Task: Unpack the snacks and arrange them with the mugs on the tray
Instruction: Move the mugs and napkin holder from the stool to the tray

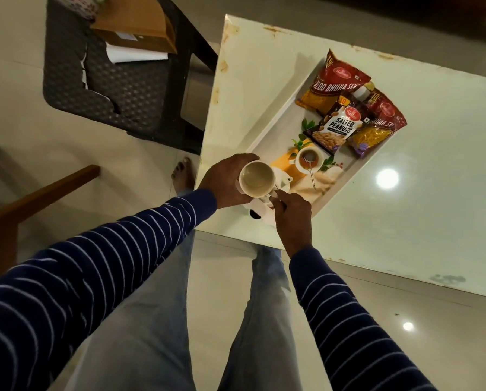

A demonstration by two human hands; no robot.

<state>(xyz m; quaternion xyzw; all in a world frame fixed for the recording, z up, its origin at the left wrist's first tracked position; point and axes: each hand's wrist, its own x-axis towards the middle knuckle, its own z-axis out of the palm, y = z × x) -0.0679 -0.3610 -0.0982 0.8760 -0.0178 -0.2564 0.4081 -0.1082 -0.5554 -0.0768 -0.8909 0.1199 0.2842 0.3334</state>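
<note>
Nearest me, the person's right hand (292, 218) pinches the handle of the cream ceramic mug (257, 179), while the left hand (226, 183) wraps its far wall, fingers curled round it. The mug hangs over the near corner of the white rectangular printed tray (275, 119); something white lies under it, unclear what. Glazed ceramic is stiff, slippery and chippable, so handle and wall together look the safest hold. Farther along the tray lie light, crinkly packets: dark salted-peanut packet (336, 127) overlapping two red-and-yellow bhujia packets (336, 80).
</note>
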